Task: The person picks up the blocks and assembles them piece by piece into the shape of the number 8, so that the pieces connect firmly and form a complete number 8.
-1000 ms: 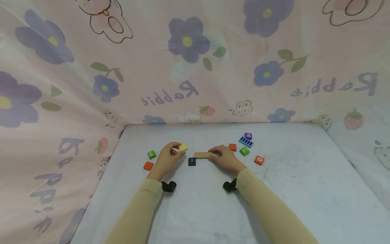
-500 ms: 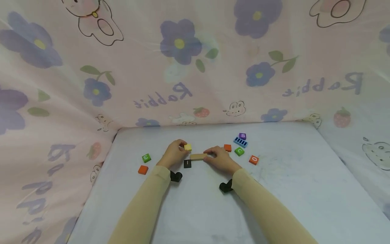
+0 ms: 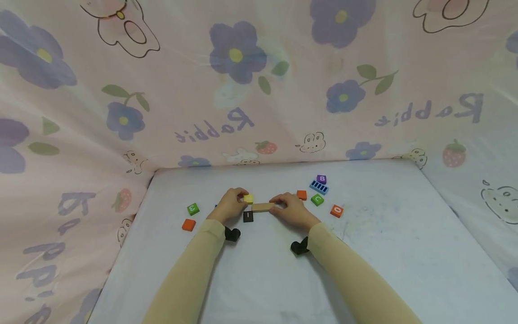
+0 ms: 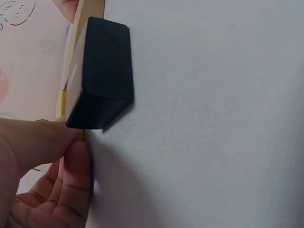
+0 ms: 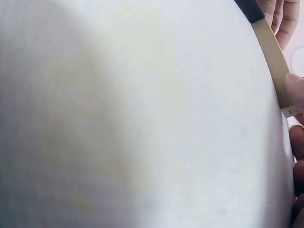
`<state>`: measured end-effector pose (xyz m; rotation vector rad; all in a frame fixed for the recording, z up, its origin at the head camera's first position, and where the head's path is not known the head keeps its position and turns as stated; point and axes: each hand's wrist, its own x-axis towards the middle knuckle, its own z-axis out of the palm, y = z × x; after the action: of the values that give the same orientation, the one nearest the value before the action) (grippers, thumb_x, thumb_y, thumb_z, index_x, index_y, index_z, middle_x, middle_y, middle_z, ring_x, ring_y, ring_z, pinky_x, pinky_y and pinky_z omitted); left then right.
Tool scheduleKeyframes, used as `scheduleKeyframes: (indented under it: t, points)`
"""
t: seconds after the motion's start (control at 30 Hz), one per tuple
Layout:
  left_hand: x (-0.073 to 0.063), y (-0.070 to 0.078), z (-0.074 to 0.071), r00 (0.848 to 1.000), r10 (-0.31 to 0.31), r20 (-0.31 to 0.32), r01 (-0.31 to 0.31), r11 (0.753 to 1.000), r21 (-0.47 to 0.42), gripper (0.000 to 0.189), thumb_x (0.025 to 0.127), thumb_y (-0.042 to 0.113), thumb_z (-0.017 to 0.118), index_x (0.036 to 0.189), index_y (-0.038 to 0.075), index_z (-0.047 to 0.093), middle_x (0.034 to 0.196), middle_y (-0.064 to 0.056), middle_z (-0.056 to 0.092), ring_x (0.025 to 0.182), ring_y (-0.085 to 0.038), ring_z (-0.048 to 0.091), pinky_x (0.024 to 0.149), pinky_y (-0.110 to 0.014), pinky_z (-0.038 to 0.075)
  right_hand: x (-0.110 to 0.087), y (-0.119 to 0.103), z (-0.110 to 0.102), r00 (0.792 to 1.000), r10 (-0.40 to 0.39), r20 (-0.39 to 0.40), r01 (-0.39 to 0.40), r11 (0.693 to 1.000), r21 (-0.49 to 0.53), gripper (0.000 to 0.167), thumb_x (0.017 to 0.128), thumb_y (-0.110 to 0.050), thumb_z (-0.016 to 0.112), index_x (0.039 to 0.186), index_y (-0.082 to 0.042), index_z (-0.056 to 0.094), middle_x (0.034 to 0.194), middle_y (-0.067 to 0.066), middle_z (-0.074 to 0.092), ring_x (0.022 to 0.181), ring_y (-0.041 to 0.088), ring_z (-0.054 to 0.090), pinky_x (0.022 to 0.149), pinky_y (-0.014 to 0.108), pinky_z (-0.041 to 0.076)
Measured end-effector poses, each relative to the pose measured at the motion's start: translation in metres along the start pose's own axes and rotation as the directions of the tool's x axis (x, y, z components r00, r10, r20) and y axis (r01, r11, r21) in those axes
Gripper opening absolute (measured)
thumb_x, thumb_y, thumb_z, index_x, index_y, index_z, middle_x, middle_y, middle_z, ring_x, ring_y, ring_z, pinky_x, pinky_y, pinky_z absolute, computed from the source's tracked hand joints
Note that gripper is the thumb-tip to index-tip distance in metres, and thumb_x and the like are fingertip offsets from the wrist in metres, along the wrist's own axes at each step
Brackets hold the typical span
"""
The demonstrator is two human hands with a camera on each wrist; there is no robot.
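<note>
In the head view my left hand pinches a yellow tile between thumb and fingers, right at the far left end of a plain wooden block. My right hand grips that block's right end with thumb and index finger. A black tile with a white stroke lies against the block's near left corner. Up close in the left wrist view, the black tile covers part of the wooden block, and only a sliver of the yellow tile shows beyond my thumb.
Left of the hands lie a green numbered tile and an orange tile. On the right are another orange tile, a green tile, an orange 0 tile, a blue slotted piece and a purple 8 tile.
My left hand has moved right, bringing the yellow tile to the wooden block's left end. The right hand stays on the block. The head view has shifted slightly.
</note>
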<state>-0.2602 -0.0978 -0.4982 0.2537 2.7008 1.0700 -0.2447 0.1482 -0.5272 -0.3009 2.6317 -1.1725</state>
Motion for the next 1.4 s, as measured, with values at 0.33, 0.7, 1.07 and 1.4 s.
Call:
scheduleKeyframes:
  t: [0.33, 0.7, 1.07, 1.4]
  points:
    - [-0.003, 0.002, 0.001, 1.000, -0.014, 0.006, 0.014, 1.000, -0.002, 0.034, 0.092, 0.008, 0.065, 0.126, 0.009, 0.060, 0.113, -0.009, 0.052, 0.091, -0.019, 0.052, 0.079, -0.033, 0.046, -0.002, -0.003, 0.000, 1.000, -0.001, -0.008, 0.001, 1.000, 0.003, 0.026, 0.089, -0.045, 0.068, 0.113, -0.036, 0.067, 0.113, -0.009, 0.057, 0.112, 0.017, 0.045, 0.102, 0.046, 0.034]
    - [-0.025, 0.002, 0.002, 0.998, -0.063, -0.025, 0.062, 0.998, -0.032, 0.051, 0.094, 0.022, 0.065, 0.139, 0.006, 0.046, 0.125, -0.014, 0.053, 0.103, -0.023, 0.056, 0.086, -0.040, 0.049, -0.003, -0.005, 0.001, 1.000, 0.003, -0.002, -0.003, 1.000, -0.011, 0.026, 0.089, -0.045, 0.067, 0.114, -0.036, 0.066, 0.116, -0.008, 0.057, 0.114, 0.017, 0.045, 0.103, 0.047, 0.033]
    - [-0.048, -0.001, 0.007, 0.998, -0.032, 0.058, 0.035, 0.999, -0.042, 0.038, 0.087, 0.018, 0.074, 0.121, 0.008, 0.060, 0.105, -0.005, 0.053, 0.088, -0.018, 0.053, 0.075, -0.032, 0.047, -0.004, -0.005, -0.002, 1.000, 0.023, 0.007, -0.023, 1.000, 0.013, 0.026, 0.090, -0.045, 0.066, 0.114, -0.036, 0.065, 0.119, -0.007, 0.056, 0.118, 0.018, 0.045, 0.105, 0.048, 0.032]
    - [-0.051, -0.003, 0.012, 0.999, 0.002, 0.042, -0.001, 1.000, -0.021, 0.035, 0.088, 0.013, 0.072, 0.121, 0.008, 0.060, 0.104, -0.006, 0.050, 0.086, -0.018, 0.050, 0.073, -0.032, 0.045, -0.003, -0.003, -0.001, 1.000, 0.023, 0.013, -0.023, 1.000, 0.014, 0.026, 0.089, -0.046, 0.067, 0.114, -0.037, 0.065, 0.120, -0.007, 0.056, 0.118, 0.018, 0.045, 0.105, 0.048, 0.032]
